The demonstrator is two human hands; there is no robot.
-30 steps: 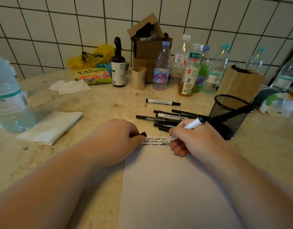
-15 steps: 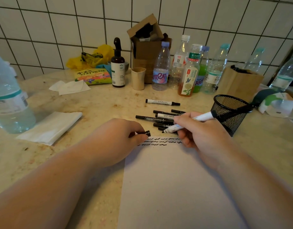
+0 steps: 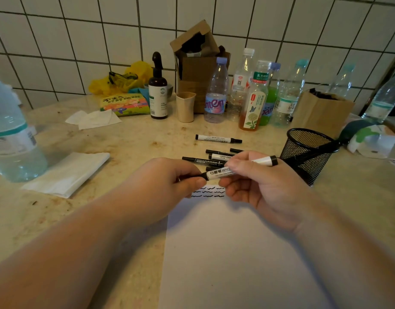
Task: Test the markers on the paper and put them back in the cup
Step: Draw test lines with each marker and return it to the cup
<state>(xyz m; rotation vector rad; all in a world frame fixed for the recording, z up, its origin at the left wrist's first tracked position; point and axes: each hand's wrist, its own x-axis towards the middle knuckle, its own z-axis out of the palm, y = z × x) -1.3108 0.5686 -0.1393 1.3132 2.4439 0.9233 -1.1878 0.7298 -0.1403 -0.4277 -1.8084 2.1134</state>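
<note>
A white sheet of paper (image 3: 236, 253) lies in front of me, with rows of black squiggles (image 3: 207, 192) near its top edge. My right hand (image 3: 259, 186) grips a white-barrelled marker (image 3: 223, 172) just above those marks. My left hand (image 3: 167, 181) pinches the black cap at the marker's left end. Behind my hands several more markers (image 3: 214, 157) lie in a loose pile, and one marker (image 3: 217, 138) lies apart, farther back. A black mesh cup (image 3: 308, 152) stands to the right of my right hand.
A large water bottle (image 3: 11, 134) and a folded tissue (image 3: 67, 172) are at the left. Along the tiled wall stand a brown pump bottle (image 3: 157, 94), a beige cup (image 3: 185, 107), a cardboard box (image 3: 198, 70), several plastic bottles (image 3: 254, 94) and a paper bag (image 3: 321, 112).
My right hand lifted the marker off the paper and turned it level. My left hand brought the cap up to the marker's tip, and the two now meet.
</note>
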